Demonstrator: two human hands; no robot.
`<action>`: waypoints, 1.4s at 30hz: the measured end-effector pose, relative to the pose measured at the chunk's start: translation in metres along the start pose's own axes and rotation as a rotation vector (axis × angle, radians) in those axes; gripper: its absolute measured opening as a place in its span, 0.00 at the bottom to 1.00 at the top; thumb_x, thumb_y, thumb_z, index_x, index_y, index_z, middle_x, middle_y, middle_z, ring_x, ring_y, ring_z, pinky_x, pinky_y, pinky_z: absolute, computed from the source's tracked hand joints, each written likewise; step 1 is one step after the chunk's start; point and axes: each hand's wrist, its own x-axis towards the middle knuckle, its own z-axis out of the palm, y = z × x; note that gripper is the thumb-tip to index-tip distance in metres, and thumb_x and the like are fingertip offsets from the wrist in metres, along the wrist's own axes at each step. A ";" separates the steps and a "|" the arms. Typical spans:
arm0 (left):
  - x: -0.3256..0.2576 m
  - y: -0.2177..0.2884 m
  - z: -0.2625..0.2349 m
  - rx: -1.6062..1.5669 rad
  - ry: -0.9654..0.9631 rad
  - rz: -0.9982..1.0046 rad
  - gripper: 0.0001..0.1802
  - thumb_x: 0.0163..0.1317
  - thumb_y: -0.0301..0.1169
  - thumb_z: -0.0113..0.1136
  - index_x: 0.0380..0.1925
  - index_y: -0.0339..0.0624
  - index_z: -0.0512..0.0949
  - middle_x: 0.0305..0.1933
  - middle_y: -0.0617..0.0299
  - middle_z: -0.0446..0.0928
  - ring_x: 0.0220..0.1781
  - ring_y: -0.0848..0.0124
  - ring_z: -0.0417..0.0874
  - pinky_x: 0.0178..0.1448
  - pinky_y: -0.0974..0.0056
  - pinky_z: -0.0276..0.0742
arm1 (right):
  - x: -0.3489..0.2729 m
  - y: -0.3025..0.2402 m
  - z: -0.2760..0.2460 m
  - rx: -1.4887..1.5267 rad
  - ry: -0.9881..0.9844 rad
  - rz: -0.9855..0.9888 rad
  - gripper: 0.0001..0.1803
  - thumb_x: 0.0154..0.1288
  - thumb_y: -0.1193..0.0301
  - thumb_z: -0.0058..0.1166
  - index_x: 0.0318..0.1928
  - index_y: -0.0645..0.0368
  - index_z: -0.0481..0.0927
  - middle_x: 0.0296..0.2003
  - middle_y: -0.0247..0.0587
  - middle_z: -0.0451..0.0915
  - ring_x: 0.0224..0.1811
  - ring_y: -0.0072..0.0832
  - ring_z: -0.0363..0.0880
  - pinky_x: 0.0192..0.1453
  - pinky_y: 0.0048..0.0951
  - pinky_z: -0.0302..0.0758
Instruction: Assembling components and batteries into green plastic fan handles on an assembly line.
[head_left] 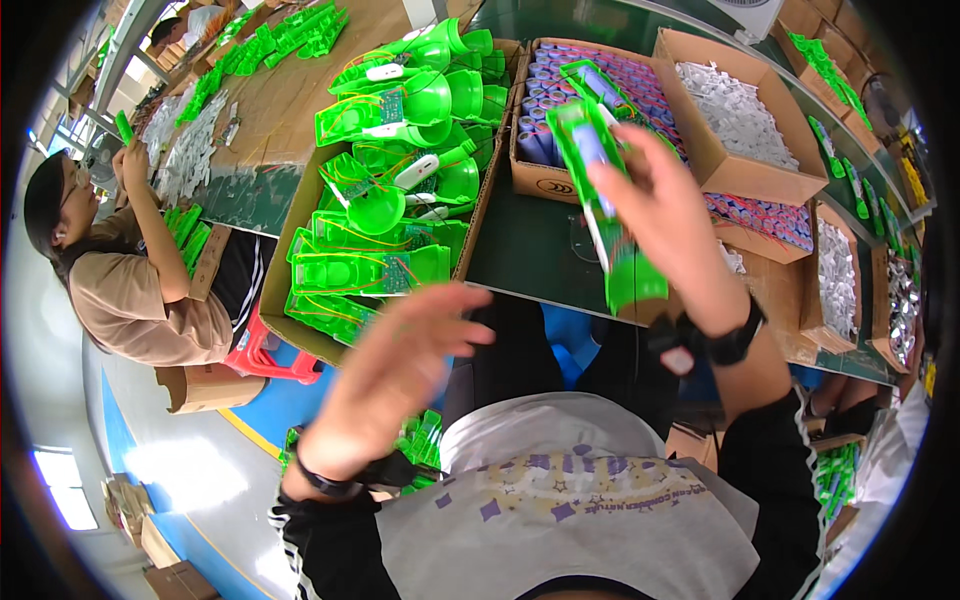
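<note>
My right hand (665, 215) is closed round a long green plastic housing (632, 278), held tilted over the dark green table. Inside the housing lies a blue-purple cylindrical battery cell (588, 142), under my thumb and fingertips. My left hand (395, 365), blurred by motion, has its fingers apart and nothing in them. It hovers by the near corner of a carton (275, 310) heaped with green housings (375, 270), which carry circuit boards, wires and white pieces. Another green housing (572, 70) rests on the battery carton (545, 180), just beyond my right hand.
Right of the batteries stands a carton of white plastic parts (735, 110). Further right are wrapped cells (765, 220), another white-parts carton (835, 270) and a box of shiny metal pieces (902, 310). A co-worker (140, 270) sits at the left, beside more green housings.
</note>
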 end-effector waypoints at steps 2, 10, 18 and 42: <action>0.001 0.004 -0.023 -0.119 0.222 0.082 0.28 0.58 0.41 0.49 0.53 0.34 0.59 0.55 0.48 0.63 0.49 0.60 0.71 0.53 0.60 0.66 | 0.031 0.002 -0.008 -0.377 0.044 -0.181 0.21 0.57 0.70 0.50 0.49 0.68 0.63 0.39 0.53 0.73 0.39 0.36 0.75 0.36 0.33 0.74; 0.031 0.006 -0.084 -0.346 0.606 0.082 0.24 0.59 0.33 0.47 0.52 0.31 0.57 0.49 0.53 0.64 0.52 0.60 0.68 0.51 0.60 0.67 | 0.104 0.001 0.002 -1.256 -0.007 -0.345 0.12 0.54 0.69 0.49 0.35 0.65 0.71 0.35 0.51 0.75 0.39 0.43 0.74 0.39 0.41 0.70; 0.048 0.007 -0.122 0.676 0.637 0.070 0.21 0.57 0.35 0.51 0.47 0.33 0.65 0.41 0.55 0.72 0.40 0.65 0.75 0.41 0.64 0.71 | 0.094 0.000 0.031 -1.291 -0.298 -0.860 0.04 0.43 0.73 0.49 0.20 0.57 0.77 0.26 0.37 0.73 0.36 0.34 0.71 0.39 0.34 0.68; 0.023 0.041 -0.104 -0.443 0.424 -0.157 0.08 0.51 0.30 0.50 0.29 0.38 0.72 0.28 0.61 0.75 0.31 0.70 0.75 0.41 0.65 0.72 | 0.081 0.022 0.008 -1.372 -0.193 -1.014 0.06 0.47 0.75 0.46 0.28 0.55 0.75 0.25 0.35 0.72 0.31 0.30 0.75 0.44 0.32 0.63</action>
